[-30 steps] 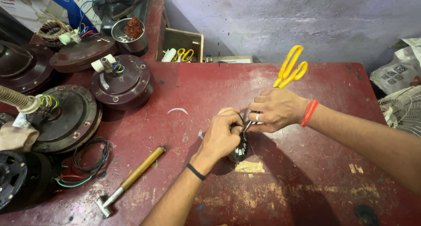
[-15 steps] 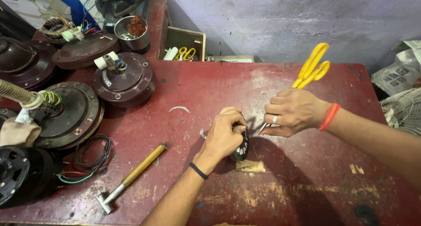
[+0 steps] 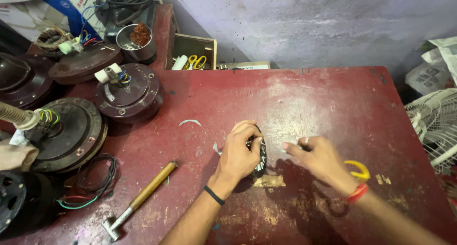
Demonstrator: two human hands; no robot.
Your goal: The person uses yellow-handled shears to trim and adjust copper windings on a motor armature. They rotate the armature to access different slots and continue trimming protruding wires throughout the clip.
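Gripping a small dark wound part [image 3: 259,157] on the red table [image 3: 333,102], the left hand [image 3: 240,152] held firm; the right hand [image 3: 319,159] clasped yellow-handled scissors [image 3: 358,170] beside it

Repair workshop: fan motors [image 3: 126,93], hammer [image 3: 138,201]

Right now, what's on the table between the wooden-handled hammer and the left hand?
Nothing: in the head view, only bare, scuffed red tabletop separates the wooden-handled hammer from the left hand, which grips a small dark wound part.
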